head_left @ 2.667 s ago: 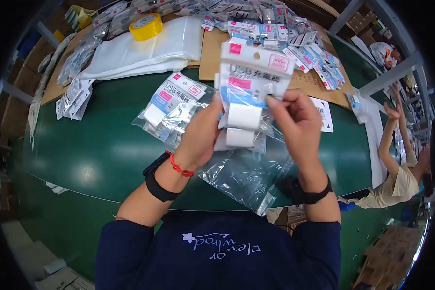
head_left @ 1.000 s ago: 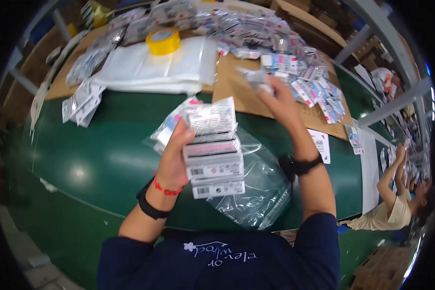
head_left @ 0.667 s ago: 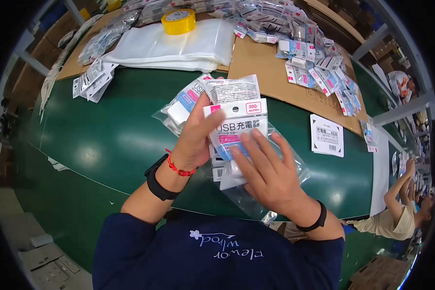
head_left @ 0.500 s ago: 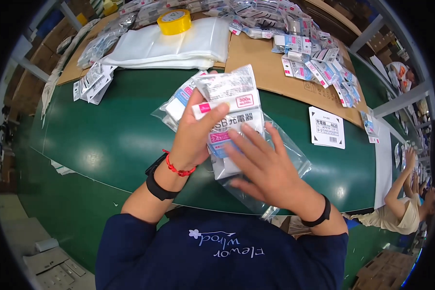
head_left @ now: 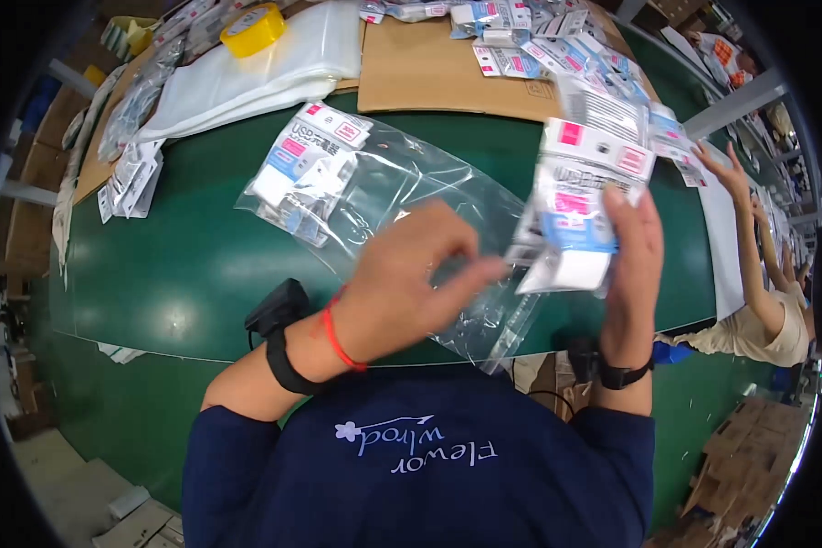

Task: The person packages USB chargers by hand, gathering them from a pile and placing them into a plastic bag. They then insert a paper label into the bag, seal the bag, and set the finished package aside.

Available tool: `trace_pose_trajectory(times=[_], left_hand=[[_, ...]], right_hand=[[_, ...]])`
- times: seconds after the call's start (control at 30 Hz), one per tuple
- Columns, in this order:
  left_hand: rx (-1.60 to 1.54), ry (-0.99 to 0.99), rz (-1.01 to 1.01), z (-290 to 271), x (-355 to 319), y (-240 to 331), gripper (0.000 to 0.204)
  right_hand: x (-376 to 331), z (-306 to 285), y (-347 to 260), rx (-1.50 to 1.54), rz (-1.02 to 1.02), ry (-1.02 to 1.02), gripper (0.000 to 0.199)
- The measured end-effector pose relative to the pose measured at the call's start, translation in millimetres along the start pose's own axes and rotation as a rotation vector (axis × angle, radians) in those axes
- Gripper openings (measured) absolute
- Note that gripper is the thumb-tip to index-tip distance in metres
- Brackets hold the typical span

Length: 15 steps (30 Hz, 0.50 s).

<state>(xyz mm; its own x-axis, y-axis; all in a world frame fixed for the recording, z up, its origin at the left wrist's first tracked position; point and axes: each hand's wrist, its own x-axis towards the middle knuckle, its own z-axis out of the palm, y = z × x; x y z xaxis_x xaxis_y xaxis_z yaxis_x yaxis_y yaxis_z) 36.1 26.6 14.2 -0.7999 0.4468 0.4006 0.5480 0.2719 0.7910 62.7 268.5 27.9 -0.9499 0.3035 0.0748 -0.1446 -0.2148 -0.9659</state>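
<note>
My right hand (head_left: 636, 242) is closed around packaged USB chargers (head_left: 571, 205), white, blue and pink packs raised over the right of the table. A blurred whitish piece with printed lines (head_left: 605, 114) juts up behind them; whether it belongs to them is unclear. A large clear plastic bag (head_left: 429, 169) lies flat on the table, with more charger packs (head_left: 306, 164) at its far left end. Over the bag's nearer part is my left hand (head_left: 420, 274), fingers curled and thumb toward the index finger, apparently pinching the bag near its open edge. Motion smears that hand somewhat.
Flat clear bags (head_left: 310, 55) are stacked at the back left, topped by a yellow tape roll (head_left: 253, 30). Beside them lies cardboard (head_left: 429, 78) with many charger packs (head_left: 557, 46). White tags (head_left: 135, 183) rest at left. Another person's arm (head_left: 749, 228) shows at far right.
The packs between my hands are now apart: some lie at the bag's left end, others are in my right hand, which has moved right and up. My left hand has come down over the bag.
</note>
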Motion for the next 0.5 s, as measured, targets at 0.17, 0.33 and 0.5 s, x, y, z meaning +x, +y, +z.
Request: trace_pose_trajectory(times=[0.17, 0.33, 0.5], left_hand=[[0.299, -0.246, 0.155, 55, -24, -27, 0.015], [0.142, -0.145, 0.13, 53, -17, -24, 0.012], [0.184, -0.091, 0.246, 49, -13, -6, 0.013]], right_hand=[[-12, -55, -15, -0.154, 0.137, -0.048, 0.039], [-30, -82, -18, -0.402, 0.354, -0.39, 0.04], [-26, -65, -8, -0.614, 0.483, -0.673, 0.044]])
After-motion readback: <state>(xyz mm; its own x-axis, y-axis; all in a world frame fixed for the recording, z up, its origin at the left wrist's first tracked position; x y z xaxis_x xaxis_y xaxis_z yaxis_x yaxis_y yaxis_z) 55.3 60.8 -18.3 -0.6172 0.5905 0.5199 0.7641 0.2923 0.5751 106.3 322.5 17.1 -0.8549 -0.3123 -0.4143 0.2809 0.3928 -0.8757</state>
